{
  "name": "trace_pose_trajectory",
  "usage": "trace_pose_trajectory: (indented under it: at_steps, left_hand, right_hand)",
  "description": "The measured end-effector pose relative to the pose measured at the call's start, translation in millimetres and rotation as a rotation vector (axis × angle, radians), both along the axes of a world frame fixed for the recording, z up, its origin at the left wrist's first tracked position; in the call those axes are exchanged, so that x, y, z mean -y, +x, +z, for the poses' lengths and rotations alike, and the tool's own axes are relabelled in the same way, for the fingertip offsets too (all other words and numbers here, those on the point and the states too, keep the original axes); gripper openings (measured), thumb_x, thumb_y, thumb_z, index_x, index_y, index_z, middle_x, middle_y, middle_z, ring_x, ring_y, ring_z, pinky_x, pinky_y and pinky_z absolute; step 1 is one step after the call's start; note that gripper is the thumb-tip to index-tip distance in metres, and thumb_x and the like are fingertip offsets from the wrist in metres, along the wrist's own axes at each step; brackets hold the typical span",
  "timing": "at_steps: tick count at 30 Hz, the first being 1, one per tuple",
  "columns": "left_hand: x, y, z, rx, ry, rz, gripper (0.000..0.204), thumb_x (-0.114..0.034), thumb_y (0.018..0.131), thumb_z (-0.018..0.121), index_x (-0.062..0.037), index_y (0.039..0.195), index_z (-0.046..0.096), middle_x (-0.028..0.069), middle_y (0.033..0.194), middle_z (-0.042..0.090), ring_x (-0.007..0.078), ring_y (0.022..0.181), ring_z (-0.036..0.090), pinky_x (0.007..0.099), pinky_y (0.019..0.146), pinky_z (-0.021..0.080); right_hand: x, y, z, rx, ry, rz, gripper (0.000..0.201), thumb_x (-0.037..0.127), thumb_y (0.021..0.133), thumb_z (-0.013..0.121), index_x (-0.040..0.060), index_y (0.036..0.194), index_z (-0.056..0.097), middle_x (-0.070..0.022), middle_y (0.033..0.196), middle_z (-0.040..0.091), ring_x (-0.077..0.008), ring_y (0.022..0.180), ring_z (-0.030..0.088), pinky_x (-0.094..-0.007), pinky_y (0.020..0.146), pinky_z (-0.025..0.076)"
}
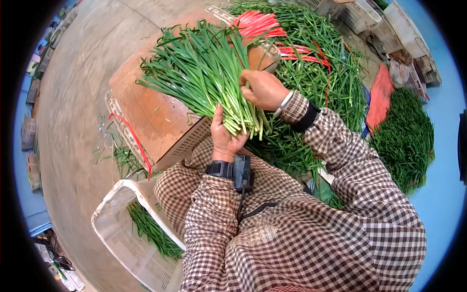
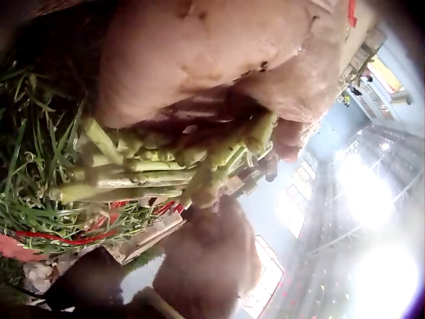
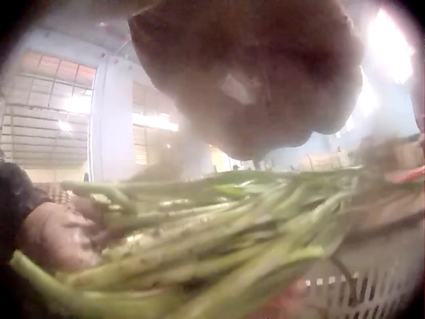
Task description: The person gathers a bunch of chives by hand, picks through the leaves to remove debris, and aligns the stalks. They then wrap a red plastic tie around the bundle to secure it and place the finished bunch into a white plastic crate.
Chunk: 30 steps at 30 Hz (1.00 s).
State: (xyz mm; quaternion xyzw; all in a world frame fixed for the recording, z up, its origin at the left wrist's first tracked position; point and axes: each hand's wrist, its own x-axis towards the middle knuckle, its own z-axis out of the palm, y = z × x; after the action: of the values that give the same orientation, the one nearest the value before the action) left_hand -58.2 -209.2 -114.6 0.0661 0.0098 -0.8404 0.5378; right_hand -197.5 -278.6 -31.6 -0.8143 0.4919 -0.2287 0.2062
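Note:
A bundle of long green stalks (image 1: 214, 80) with pale cut ends lies fanned over an upturned brown-topped crate. The left hand (image 1: 226, 138) grips the bundle near its pale ends, thumb on top; in the left wrist view the stalk ends (image 2: 133, 176) stick out below the left hand (image 2: 219, 60). Over the right side of the bundle is the right hand (image 1: 265, 90), its fingers curled at the stalks; the head view does not show clearly whether it pinches any. The right wrist view has the right hand (image 3: 259, 80) above blurred stalks (image 3: 199, 246).
The crate top (image 1: 141, 117) carries red ties (image 1: 258, 24) at its far end. A large heap of loose greens (image 1: 311, 87) lies to the right, with a darker pile (image 1: 404, 141) farther right. A white basket (image 1: 116, 228) holding some greens stands at lower left.

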Motion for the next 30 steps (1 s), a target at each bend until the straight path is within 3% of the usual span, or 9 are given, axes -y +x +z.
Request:
trace_pose_trajectory:
  at_steps: [2, 5, 9, 14, 17, 21, 24, 28, 30]
  left_hand:
    - [-1.6, 0.7, -0.8, -0.028, 0.001, -0.009, 0.044, -0.043, 0.092, 0.04, -0.0087, 0.115, 0.054, 0.0094, 0.112, 0.059, 0.0256, 0.101, 0.057, 0.0422, 0.09, 0.045]
    - [-4.2, -3.6, 19.3, 0.099, 0.116, 0.005, 0.046, -0.045, 0.092, 0.04, -0.008, 0.115, 0.054, 0.01, 0.111, 0.06, 0.0254, 0.101, 0.057, 0.0413, 0.091, 0.045]
    - [-1.6, -2.4, 1.6, 0.056, 0.093, 0.007, 0.05, -0.047, 0.091, 0.039, -0.0069, 0.118, 0.052, 0.0111, 0.122, 0.053, 0.0263, 0.111, 0.051, 0.0419, 0.094, 0.043]
    - [-3.5, -4.8, 7.2, 0.114, 0.06, 0.039, 0.049, -0.046, 0.091, 0.041, -0.0067, 0.119, 0.051, 0.0119, 0.123, 0.053, 0.0267, 0.113, 0.05, 0.0425, 0.096, 0.042]
    - [-3.9, 0.4, 6.5, -0.014, 0.041, -0.003, 0.047, -0.044, 0.091, 0.043, -0.0073, 0.119, 0.051, 0.0116, 0.119, 0.055, 0.0267, 0.109, 0.053, 0.0419, 0.095, 0.043]
    - [-1.1, -2.3, 12.0, 0.028, -0.14, -0.003, 0.037, -0.039, 0.092, 0.045, -0.0041, 0.094, 0.057, 0.0098, 0.09, 0.062, 0.0178, 0.083, 0.063, 0.0326, 0.066, 0.057]
    - [8.0, 4.9, -10.1, -0.192, 0.029, -0.313, 0.045, -0.039, 0.094, 0.037, 0.0018, 0.107, 0.053, 0.0179, 0.1, 0.061, 0.0263, 0.088, 0.061, 0.0396, 0.077, 0.054]
    - [8.5, -6.3, -0.1, 0.325, 0.042, -0.142, 0.051, -0.039, 0.095, 0.03, 0.0038, 0.118, 0.046, 0.0215, 0.108, 0.058, 0.0304, 0.093, 0.06, 0.0412, 0.081, 0.052]
    - [4.2, -3.7, 8.7, 0.157, 0.054, -0.219, 0.052, -0.038, 0.095, 0.028, 0.0034, 0.124, 0.043, 0.0228, 0.11, 0.057, 0.0314, 0.095, 0.059, 0.0402, 0.08, 0.052]
  right_hand:
    - [-5.2, 13.3, 16.9, 0.016, 0.023, 0.015, 0.019, 0.019, 0.077, 0.057, 0.0, 0.073, 0.057, -0.0185, 0.066, 0.058, -0.0356, 0.067, 0.059, -0.0426, 0.061, 0.047]
    - [-6.3, 30.2, 17.6, -0.376, 0.163, 0.176, 0.026, 0.026, 0.075, 0.06, -0.0007, 0.075, 0.061, -0.0202, 0.071, 0.06, -0.0369, 0.067, 0.06, -0.0448, 0.062, 0.048]
    - [-3.4, 25.9, 1.8, -0.338, 0.217, 0.177, 0.029, 0.026, 0.073, 0.06, -0.0025, 0.07, 0.059, -0.0217, 0.067, 0.059, -0.0384, 0.067, 0.059, -0.0456, 0.062, 0.048]
    - [-5.5, 17.3, -21.6, -0.094, 0.18, 0.187, 0.024, 0.021, 0.075, 0.058, -0.0022, 0.069, 0.058, -0.0213, 0.067, 0.058, -0.0391, 0.066, 0.058, -0.0455, 0.059, 0.046]
    - [-41.7, 16.3, 5.2, -0.01, -0.007, 0.19, 0.017, 0.019, 0.076, 0.061, 0.0067, 0.087, 0.055, -0.0149, 0.072, 0.056, -0.035, 0.067, 0.056, -0.0417, 0.058, 0.046]
    - [-53.1, 16.9, -3.2, 0.108, -0.13, 0.364, 0.014, 0.017, 0.077, 0.061, 0.0099, 0.087, 0.053, -0.0097, 0.077, 0.054, -0.0318, 0.071, 0.056, -0.0396, 0.057, 0.045]
    - [-64.3, 19.3, 0.2, 0.113, -0.048, 0.406, 0.015, 0.017, 0.078, 0.06, 0.0065, 0.087, 0.053, -0.0126, 0.067, 0.056, -0.0336, 0.059, 0.057, -0.0394, 0.053, 0.046]
    - [-80.4, 20.4, 18.1, 0.373, 0.192, 0.511, 0.013, 0.011, 0.079, 0.059, 0.0025, 0.087, 0.053, -0.0134, 0.067, 0.057, -0.0305, 0.058, 0.057, -0.0375, 0.054, 0.046]
    - [-83.9, 12.5, 20.6, 0.411, 0.212, 0.485, 0.014, 0.011, 0.079, 0.06, 0.0024, 0.088, 0.054, -0.0133, 0.068, 0.056, -0.0299, 0.06, 0.056, -0.0368, 0.055, 0.045]
